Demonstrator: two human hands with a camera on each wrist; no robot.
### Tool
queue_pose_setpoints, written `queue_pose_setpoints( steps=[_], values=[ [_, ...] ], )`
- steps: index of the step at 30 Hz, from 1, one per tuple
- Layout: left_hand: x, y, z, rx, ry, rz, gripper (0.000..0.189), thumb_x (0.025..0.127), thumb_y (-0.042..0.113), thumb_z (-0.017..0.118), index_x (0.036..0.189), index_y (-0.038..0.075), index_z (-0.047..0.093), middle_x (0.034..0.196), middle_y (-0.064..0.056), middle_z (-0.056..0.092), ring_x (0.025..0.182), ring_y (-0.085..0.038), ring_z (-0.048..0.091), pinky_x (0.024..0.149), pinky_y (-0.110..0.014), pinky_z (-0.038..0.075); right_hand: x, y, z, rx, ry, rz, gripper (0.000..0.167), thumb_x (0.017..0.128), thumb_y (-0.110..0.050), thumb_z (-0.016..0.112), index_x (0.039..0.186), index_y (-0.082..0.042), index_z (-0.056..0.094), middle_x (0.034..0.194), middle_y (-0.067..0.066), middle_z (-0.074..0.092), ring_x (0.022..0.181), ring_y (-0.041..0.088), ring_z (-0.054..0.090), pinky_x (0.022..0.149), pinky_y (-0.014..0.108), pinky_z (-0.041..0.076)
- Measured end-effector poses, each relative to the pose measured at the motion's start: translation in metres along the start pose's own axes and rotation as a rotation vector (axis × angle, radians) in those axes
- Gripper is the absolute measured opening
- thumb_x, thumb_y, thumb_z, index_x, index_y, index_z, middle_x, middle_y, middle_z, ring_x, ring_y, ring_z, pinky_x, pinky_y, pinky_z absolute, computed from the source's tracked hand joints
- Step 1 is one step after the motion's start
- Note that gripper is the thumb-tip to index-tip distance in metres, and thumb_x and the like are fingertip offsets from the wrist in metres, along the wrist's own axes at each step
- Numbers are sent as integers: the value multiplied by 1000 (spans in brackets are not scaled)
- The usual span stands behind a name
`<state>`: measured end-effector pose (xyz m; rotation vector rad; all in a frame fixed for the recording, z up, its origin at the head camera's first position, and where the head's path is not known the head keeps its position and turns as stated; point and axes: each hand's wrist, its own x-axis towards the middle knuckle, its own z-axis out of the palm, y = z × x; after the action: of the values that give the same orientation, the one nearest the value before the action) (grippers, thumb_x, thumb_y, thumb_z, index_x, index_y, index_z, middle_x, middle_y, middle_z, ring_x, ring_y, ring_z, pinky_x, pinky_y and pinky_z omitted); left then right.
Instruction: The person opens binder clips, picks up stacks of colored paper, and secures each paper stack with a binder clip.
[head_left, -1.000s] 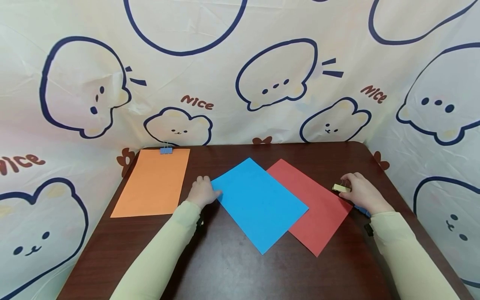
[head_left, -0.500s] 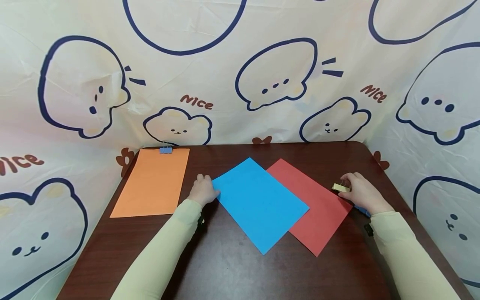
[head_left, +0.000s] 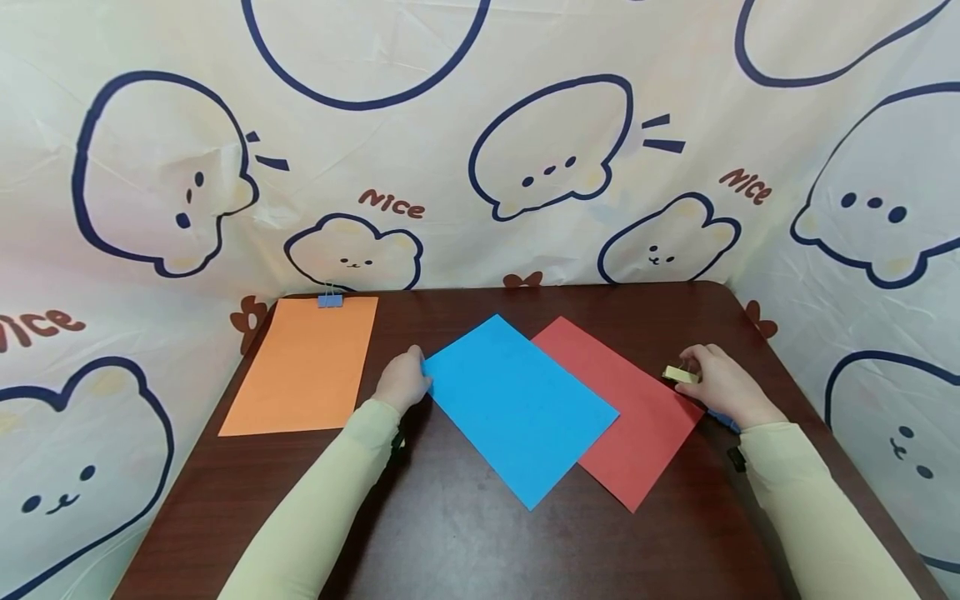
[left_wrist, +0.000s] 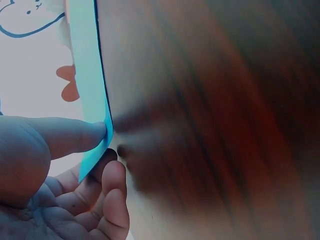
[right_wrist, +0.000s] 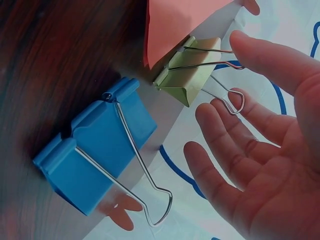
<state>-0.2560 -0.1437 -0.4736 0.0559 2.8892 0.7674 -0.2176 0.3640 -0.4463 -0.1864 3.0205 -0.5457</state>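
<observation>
A blue sheet of paper [head_left: 517, 408] lies slanted over part of a red sheet [head_left: 637, 450]. My left hand [head_left: 402, 382] pinches the blue sheet's left corner; in the left wrist view the thumb [left_wrist: 75, 136] presses on top and curled fingers sit beneath. At the red sheet's right corner, my right hand [head_left: 723, 383] pinches a yellow binder clip [head_left: 680, 375] by its wire handles, thumb on one and a finger at the other. Beside it a larger blue binder clip [right_wrist: 97, 145] rests on the table, mostly covered by the right hand in the head view.
At the left of the dark wooden table [head_left: 562, 558], an orange sheet [head_left: 307, 367] lies with a small blue binder clip [head_left: 330, 301] on its top edge. A printed cloth curtain [head_left: 450, 167] hangs along the back and both sides.
My left hand's fingers have tightened at the blue sheet's corner, the thumb now drawn in over it. The blue sheet has turned very slightly. My right hand stays put on the yellow binder clip.
</observation>
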Motion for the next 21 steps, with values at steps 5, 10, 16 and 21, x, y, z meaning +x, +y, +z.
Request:
queue_pose_setpoints(
  steps=[5,10,16,21],
  values=[
    [0,-1,-1,-36,2,0,27,99,9,67,120,-3,55,90,-14,63,79,-25,59,75,-40,53,1,0,1,7,-1,-1,51,92,-16,76,129,13,54,116,31,56,102,43,59,93,62,51],
    [-1,-1,-1,-56,11,1,24,99,9,66,119,-3,57,84,-12,60,76,-25,56,73,-38,51,2,0,1,12,-1,2,54,93,-14,75,131,16,52,118,34,56,105,45,58,94,63,50],
    [-2,-3,-1,-60,21,11,21,98,8,66,114,-3,58,76,-10,55,70,-24,52,70,-37,47,2,-1,2,14,20,15,52,95,-18,72,130,16,53,118,34,57,106,45,59,94,63,50],
    [-3,-3,-1,-63,15,3,24,98,9,66,117,-5,58,75,-10,55,67,-23,52,71,-38,48,1,-2,3,40,57,37,53,97,-24,70,129,14,52,120,32,55,105,43,60,92,62,51]
  ],
)
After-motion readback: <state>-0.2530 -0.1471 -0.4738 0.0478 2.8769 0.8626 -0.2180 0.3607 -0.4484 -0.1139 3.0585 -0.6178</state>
